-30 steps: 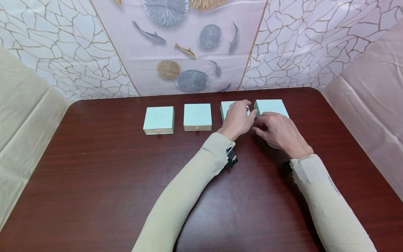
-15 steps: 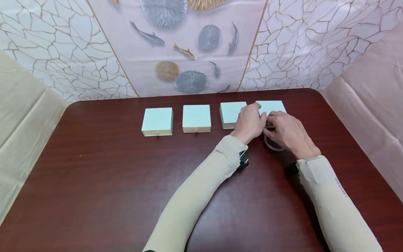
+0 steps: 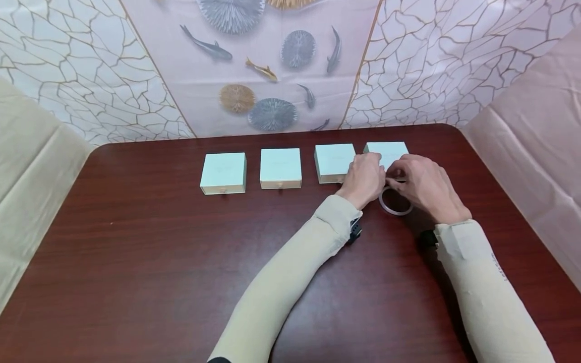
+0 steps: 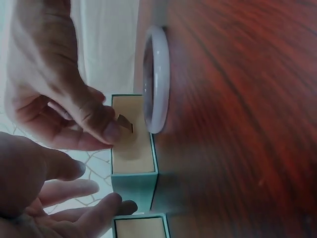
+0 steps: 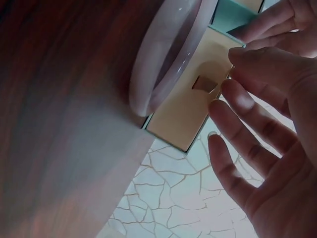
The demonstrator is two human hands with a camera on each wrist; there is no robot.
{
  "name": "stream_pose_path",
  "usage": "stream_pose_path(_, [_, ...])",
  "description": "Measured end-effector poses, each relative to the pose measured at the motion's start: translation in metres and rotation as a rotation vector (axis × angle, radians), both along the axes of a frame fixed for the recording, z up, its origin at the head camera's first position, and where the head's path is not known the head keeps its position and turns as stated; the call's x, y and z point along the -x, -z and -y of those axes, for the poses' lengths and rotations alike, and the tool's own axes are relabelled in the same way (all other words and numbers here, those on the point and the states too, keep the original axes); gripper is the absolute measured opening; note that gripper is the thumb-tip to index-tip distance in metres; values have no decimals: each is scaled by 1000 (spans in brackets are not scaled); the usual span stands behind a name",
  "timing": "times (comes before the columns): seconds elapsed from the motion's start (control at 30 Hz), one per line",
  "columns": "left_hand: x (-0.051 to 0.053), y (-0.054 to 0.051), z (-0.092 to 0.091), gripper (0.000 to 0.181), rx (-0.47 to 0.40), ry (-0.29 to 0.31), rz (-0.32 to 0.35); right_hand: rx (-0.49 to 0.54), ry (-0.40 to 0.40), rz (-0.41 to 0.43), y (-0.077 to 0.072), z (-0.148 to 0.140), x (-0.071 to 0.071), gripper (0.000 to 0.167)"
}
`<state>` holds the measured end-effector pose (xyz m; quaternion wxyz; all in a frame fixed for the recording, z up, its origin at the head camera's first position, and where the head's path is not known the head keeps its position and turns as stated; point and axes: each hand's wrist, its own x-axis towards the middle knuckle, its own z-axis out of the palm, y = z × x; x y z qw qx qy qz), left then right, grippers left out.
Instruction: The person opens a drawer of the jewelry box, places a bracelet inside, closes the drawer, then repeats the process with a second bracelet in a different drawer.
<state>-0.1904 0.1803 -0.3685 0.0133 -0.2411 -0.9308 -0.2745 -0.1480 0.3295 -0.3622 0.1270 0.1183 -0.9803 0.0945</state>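
The rightmost pale-green drawer box [image 3: 386,150] lies between both hands. Its tan drawer front [image 4: 133,153] carries a small ribbon tab [image 4: 125,122]. My right hand [image 3: 424,184] hovers by that front, thumb and fingers bent loosely around the tab's side; in the right wrist view the fingertips [image 5: 241,54] appear apart from the tab. By the box's left side is my left hand [image 3: 364,176], fingers extended; whether they touch it I cannot tell. A pale lilac bangle [image 3: 395,214] lies on the table just before the drawer front.
More matching boxes stand in a row to the left: one box [image 3: 336,159] beside my left hand, another box [image 3: 280,164], and the leftmost box [image 3: 223,171]. They sit on a dark red-brown table [image 3: 159,262]. Patterned cloth [image 3: 272,65] hangs behind.
My left hand has moved right, from over the third box to the rightmost box's side. The right hand has shifted slightly right, and the bangle has come into view beneath it.
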Motion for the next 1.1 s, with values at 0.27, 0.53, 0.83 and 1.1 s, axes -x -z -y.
stream_pose_path(0.27, [-4,0,-3,21,16,27,25,17,54,61,-4,-7,-2,11])
stream_pose_path(0.53, [-4,2,-5,25,28,-1,25,9,68,87,-2,-11,0,7])
stream_pose_path(0.83, [-6,6,-9,33,48,-30,-20,-35,69,112,0,-11,1,6])
stream_pose_path(1.1, [-8,7,-10,30,35,-39,64,-48,64,120,2,-10,2,6])
